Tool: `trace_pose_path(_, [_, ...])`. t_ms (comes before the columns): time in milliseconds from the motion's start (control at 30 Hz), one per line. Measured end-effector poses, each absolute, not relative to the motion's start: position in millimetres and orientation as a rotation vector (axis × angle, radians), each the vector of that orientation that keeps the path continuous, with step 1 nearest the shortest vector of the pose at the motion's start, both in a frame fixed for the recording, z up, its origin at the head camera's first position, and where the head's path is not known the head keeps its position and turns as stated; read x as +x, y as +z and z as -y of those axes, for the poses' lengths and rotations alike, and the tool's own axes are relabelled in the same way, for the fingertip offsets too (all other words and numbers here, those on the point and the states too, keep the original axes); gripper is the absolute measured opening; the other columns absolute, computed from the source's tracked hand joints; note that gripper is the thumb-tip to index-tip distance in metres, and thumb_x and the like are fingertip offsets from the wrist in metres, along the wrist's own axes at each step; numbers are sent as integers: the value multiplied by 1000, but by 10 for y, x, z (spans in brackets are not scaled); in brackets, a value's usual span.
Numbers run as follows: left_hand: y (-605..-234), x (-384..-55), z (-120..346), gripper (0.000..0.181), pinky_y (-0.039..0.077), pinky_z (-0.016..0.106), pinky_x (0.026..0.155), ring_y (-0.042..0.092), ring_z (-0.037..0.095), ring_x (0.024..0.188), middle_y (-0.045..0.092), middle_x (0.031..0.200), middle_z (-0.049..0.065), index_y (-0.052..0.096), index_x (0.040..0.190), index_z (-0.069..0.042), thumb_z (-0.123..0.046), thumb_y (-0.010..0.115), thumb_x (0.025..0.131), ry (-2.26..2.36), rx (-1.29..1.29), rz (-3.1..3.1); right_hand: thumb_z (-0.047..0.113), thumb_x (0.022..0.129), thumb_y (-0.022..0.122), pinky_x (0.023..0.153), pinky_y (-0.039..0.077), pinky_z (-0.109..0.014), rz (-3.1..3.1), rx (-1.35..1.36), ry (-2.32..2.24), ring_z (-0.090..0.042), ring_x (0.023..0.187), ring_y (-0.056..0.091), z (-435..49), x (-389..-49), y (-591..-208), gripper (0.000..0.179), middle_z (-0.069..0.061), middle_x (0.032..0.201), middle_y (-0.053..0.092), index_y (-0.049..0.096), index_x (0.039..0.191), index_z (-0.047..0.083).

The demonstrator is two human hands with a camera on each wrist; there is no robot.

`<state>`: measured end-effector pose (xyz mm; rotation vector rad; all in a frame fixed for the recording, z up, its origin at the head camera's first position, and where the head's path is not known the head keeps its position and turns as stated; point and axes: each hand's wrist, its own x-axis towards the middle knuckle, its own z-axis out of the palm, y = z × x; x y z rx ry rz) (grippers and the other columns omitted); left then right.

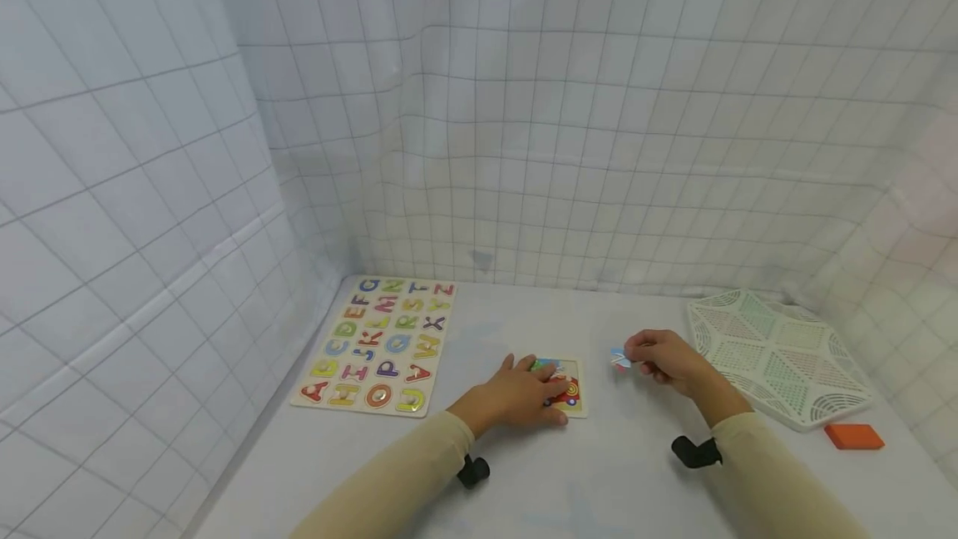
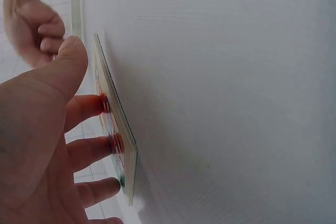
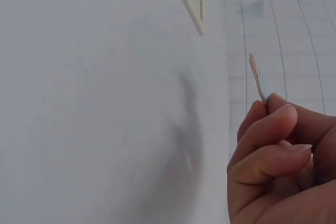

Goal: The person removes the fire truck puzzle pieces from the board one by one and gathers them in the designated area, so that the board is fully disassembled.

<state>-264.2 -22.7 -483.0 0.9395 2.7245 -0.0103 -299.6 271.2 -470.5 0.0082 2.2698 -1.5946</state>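
My left hand (image 1: 520,396) rests with spread fingers on a small wooden picture puzzle (image 1: 575,412), its fingertips touching the picture, which has red, green and blue parts. In the left wrist view the edge of the puzzle board (image 2: 123,124) shows, with those fingertips on its face. To the right of the board, my right hand (image 1: 666,358) pinches a thin blue-and-white puzzle piece (image 1: 619,358) between thumb and forefinger. The right wrist view shows that piece (image 3: 255,74) edge-on, standing out beyond the fingertips above the table.
An alphabet puzzle board (image 1: 377,348) with colourful letters lies at the left. A white patterned, many-sided board (image 1: 778,352) lies at the right, with an orange block (image 1: 854,437) by its front corner. White gridded cloth (image 1: 599,148) hangs behind the white table (image 1: 584,481).
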Motion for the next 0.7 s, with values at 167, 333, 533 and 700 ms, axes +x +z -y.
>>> trace_pose_path(167, [-4795,-2586,256,66,20,60,122,25,34,154,31,166,-5,40,156,-41,-69,48,96,9,932,-2720,18,102,62,54,40,-22,-2342,5,-1481,-10,66,48,-3244,-2887,-4681,25,-2,88,58,59,115,-3])
trace_pose_path(333, [-4781,-2571,236,69,20,59,122,21,34,155,30,167,-2,40,157,-36,-70,47,97,38,940,-2706,10,99,62,50,37,-23,-2446,-56,-1351,-10,59,43,-3411,-2837,-4665,17,-1,74,52,62,107,-5])
trace_pose_path(533, [-4828,-2592,223,71,19,61,121,18,34,156,29,167,0,40,157,-33,-69,47,97,97,920,-2706,1,94,61,51,38,-27,-2628,-75,-1167,-14,59,46,-3287,-2853,-4714,6,-3,68,53,64,94,-4])
trace_pose_path(700, [-4901,-2585,230,73,20,61,121,17,34,156,24,169,2,36,159,-35,-71,46,97,89,916,-2729,2,95,61,57,43,-30,-2765,-24,-983,-17,63,52,-3215,-2868,-4753,7,-3,70,57,64,89,1])
